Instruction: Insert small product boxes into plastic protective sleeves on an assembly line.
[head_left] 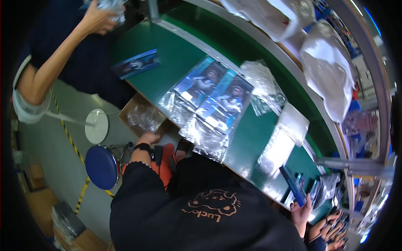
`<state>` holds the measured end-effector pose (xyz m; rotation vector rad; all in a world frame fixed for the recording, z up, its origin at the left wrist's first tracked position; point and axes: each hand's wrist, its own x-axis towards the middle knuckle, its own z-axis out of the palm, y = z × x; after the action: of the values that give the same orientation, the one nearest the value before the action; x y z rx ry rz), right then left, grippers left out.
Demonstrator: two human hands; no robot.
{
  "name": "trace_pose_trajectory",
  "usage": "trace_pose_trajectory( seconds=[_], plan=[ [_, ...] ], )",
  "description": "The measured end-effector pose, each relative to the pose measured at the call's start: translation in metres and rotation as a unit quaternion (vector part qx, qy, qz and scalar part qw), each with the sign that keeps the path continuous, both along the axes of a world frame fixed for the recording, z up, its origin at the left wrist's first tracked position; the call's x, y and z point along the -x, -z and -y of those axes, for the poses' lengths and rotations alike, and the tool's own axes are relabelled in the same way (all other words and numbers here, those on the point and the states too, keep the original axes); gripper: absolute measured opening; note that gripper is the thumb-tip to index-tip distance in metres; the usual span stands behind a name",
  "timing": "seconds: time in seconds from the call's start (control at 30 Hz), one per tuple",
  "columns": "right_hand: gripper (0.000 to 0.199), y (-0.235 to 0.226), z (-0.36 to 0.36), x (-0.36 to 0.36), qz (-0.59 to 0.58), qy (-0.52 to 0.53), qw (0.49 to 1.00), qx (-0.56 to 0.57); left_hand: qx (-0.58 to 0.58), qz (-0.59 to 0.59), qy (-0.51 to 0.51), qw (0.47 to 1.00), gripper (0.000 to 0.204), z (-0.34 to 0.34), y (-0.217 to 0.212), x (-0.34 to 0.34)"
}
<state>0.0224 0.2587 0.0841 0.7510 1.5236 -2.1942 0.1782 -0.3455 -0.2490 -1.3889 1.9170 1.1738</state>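
One box (292, 186), right hand (301, 208); green table (247, 146); stool (101, 167)

Black top (188, 228) with tan-outlined cartoon animal print (214, 203), black wristband (143, 147), beaded bracelet (140, 162).

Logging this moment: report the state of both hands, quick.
Left hand: at the carton; open or closed cannot be told.
Right hand: closed, holding a blue box.

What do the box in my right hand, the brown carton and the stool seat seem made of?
Box: likely smooth coated card, judging by flat blue faces and straight edges. Carton: probably matte cardboard, given plain brown walls. Stool seat: perhaps satiny vinyl, from its smooth blue surface.
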Motion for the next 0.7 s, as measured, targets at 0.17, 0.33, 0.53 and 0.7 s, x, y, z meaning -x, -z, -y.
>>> trace_pose_trajectory(
  seconds=[0.17,0.33,0.53,0.7],
  plan=[
    [0.038,0.043,-0.031,-0.027,-0.013,-0.072,0.996,-0.054,-0.220,0.211,0.308,0.901,0.027,-0.080,-0.139,0.036],
    [0.045,0.089,-0.026,-0.023,0.128,-0.095,0.978,-0.136,-0.271,0.147,0.491,0.815,0.027,-0.177,-0.238,0.089],
    [0.040,0.103,-0.036,0.001,0.049,-0.081,0.995,-0.020,-0.082,-0.383,0.550,0.737,0.012,-0.283,-0.275,0.160],
    [0.038,0.103,-0.036,-0.001,-0.037,-0.067,0.982,0.170,0.151,-0.547,0.618,0.544,0.023,-0.326,-0.215,0.202]
  ],
)
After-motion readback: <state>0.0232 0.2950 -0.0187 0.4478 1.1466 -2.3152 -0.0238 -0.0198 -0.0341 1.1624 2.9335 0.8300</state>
